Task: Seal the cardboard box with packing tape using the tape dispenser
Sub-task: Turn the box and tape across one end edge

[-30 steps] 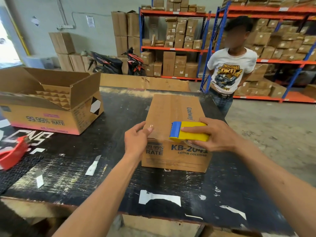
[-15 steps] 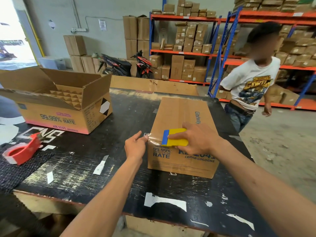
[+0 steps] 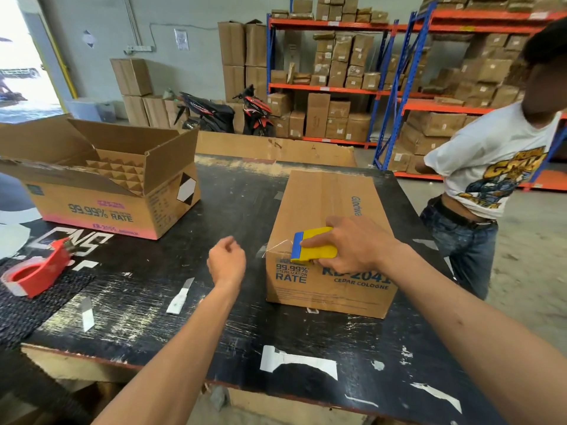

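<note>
Sealed-type cardboard box (image 3: 329,240): stood on black worktop (image 3: 233,320), flaps shut. Right hand (image 3: 352,245) gripped yellow tape dispenser (image 3: 314,248) at the box's near top edge, clear tape (image 3: 277,246) stretched toward its left corner. Left hand (image 3: 227,260): loosely curled, empty, just left of box. Risk: unanchored tape could lift or wrinkle. Left of box: red dispenser (image 3: 36,271), open carton (image 3: 107,185). Right of box: bystander (image 3: 491,185), near but not obstructing.

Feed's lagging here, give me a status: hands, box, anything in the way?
Right hand grips yellow tape dispenser at closed box near top edge. Left hand loosely curled, off the box, empty. Nothing blocking; bystander beside table's far right.
</note>
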The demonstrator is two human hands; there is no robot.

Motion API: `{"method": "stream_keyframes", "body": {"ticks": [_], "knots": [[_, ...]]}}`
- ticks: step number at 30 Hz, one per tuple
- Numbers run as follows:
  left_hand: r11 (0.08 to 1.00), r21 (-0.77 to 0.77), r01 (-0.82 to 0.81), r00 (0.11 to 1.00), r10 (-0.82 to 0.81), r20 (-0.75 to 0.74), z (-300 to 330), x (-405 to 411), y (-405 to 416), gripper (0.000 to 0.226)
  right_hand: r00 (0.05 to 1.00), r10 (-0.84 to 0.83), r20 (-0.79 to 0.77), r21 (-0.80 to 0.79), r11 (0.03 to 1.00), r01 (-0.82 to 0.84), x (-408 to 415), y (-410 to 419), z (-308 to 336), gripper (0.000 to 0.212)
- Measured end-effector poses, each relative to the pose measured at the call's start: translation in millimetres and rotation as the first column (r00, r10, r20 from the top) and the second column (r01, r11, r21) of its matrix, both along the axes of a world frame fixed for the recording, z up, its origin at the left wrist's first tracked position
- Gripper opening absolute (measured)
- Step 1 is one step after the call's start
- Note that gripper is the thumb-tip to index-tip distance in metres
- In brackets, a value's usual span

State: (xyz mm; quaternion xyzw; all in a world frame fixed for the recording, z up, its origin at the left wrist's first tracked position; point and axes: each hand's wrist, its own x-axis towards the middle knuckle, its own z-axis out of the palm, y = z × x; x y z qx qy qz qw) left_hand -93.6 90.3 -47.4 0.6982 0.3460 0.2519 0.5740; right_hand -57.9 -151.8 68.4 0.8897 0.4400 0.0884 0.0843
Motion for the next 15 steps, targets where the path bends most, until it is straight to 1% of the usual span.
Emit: {"method": "stream_keyframes", "body": {"ticks": [1,2,3,4,5,6,7,8,9,11,12,15], "knots": [[0.979,0.189,0.071,0.995,-0.082,0.053,7,-1,-8,0.035,1.0,-0.001,-0.001,-0.001,1.0,0.001,0,1,1,0.051],[0.93,0.332,0.156,0.974,-0.201,0.108,14,0,-16,0.038,1.0,0.0,-0.005,0.002,1.0,0.0,1,1,1,0.051],[0.859,0.454,0.235,0.936,-0.326,0.131,16,7,-22,0.041,1.0,0.003,-0.011,0.003,1.0,-0.003,1,2,2,0.051],[0.772,0.556,0.309,0.894,-0.436,0.108,18,14,-28,0.044,1.0,0.006,-0.011,0.002,1.0,-0.006,1,2,3,0.05],[0.665,0.639,0.386,0.85,-0.526,0.034,14,24,-30,0.047,1.0,0.008,-0.006,-0.001,1.0,-0.008,2,2,3,0.049],[0.56,0.692,0.456,0.807,-0.588,-0.056,9,32,-32,0.05,1.0,0.009,0.0,-0.002,1.0,-0.009,2,2,3,0.049],[0.495,0.696,0.52,0.772,-0.621,-0.134,2,38,-33,0.052,1.0,0.012,0.003,-0.001,1.0,-0.012,3,2,3,0.049],[0.475,0.682,0.555,0.755,-0.633,-0.173,-7,41,-34,0.054,1.0,0.014,0.001,0.0,1.0,-0.014,4,2,2,0.049],[0.48,0.683,0.55,0.762,-0.623,-0.176,-13,43,-35,0.055,1.0,0.012,-0.003,0.0,1.0,-0.012,4,2,2,0.049],[0.505,0.717,0.481,0.81,-0.569,-0.143,-19,43,-37,0.053,1.0,0.005,-0.001,0.0,1.0,-0.005,6,3,1,0.049],[0.499,0.737,0.456,0.823,-0.552,-0.136,-20,44,-38,0.053,1.0,0.007,0.0,0.005,1.0,-0.007,7,2,1,0.049],[0.441,0.799,0.41,0.839,-0.527,-0.139,-18,42,-37,0.048,1.0,0.019,0.004,0.016,1.0,-0.019,7,-4,-1,0.05]]}}
